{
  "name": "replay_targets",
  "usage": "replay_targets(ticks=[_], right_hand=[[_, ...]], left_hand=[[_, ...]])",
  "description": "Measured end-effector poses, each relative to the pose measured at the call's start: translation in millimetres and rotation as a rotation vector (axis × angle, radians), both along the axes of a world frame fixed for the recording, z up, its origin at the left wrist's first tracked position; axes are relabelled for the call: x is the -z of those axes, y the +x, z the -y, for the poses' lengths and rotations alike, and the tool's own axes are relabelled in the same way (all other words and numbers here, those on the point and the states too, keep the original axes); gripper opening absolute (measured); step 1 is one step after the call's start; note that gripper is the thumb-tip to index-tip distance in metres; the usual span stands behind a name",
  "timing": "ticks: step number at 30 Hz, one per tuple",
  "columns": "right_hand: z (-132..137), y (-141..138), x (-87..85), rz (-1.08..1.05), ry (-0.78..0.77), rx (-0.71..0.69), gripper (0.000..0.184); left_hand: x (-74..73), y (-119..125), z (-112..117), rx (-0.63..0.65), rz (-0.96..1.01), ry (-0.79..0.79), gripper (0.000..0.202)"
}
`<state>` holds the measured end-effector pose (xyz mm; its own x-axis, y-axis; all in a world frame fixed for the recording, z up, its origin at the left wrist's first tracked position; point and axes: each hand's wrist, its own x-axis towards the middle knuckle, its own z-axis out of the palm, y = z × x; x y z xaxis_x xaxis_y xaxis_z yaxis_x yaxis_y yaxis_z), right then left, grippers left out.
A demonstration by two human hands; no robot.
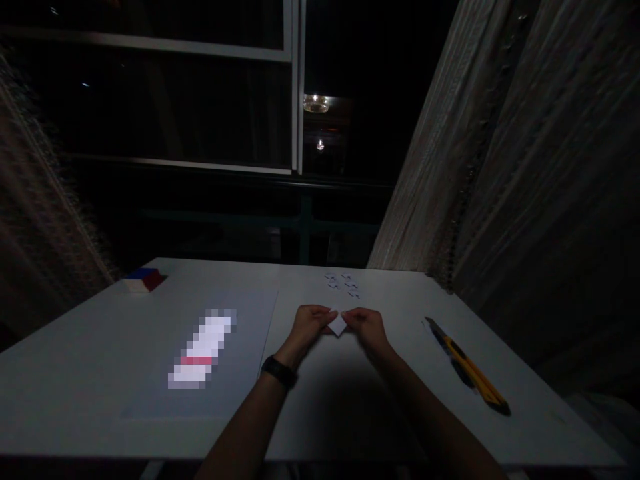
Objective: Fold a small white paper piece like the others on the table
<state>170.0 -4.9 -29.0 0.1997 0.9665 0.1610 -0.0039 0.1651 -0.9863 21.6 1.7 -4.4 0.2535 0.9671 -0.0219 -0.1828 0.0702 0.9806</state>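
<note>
Between my two hands is a small white piece of paper [338,325], held with one corner pointing toward me. My left hand [311,325], with a dark band on its wrist, pinches the paper's left side. On its right side, the fingers of my right hand [367,327] are closed on it too. Just beyond my hands, several small white paper pieces with dark marks [345,284] lie in two columns on the white table [400,413]. Any folds in the held paper are too small to make out.
A yellow and black utility knife [473,370] lies at the right. On the left is a large pale sheet [240,393] with a bright, pixelated strip [203,350] on it. A blue, red and white block [143,280] stands at the far left corner. Curtains [430,133] hang beside the table.
</note>
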Motion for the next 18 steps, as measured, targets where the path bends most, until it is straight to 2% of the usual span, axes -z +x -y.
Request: replay_targets(ticks=[4, 7, 10, 13, 15, 18], right_hand=[[0.9, -3.8, -0.4, -0.065, -0.04, -0.023, 0.03], [1.1, -5.5, 0.2, -0.075, -0.017, -0.039, 0.028], [1.3, -5.3, 1.9, -0.091, 0.011, 0.023, 0.027], [1.5, -5.5, 3.8, -0.107, 0.03, 0.078, 0.025], [1.7, -6.8, 4.8, -0.116, 0.036, 0.039, 0.024], [2.1, -10.1, 6.2, -0.119, 0.045, -0.036, 0.024]], left_hand=[[2.3, 1.1, -1.2, -0.077, -0.035, 0.029, 0.034], [3.3, 1.4, -2.7, -0.055, -0.013, 0.041, 0.032], [3.9, 2.7, -3.6, -0.022, 0.049, 0.021, 0.033], [4.8, 4.8, -3.3, -0.102, 0.08, 0.032, 0.032], [6.0, 6.1, -2.8, -0.156, 0.053, 0.06, 0.029], [8.7, 7.8, -2.3, -0.128, -0.001, 0.085, 0.028]])
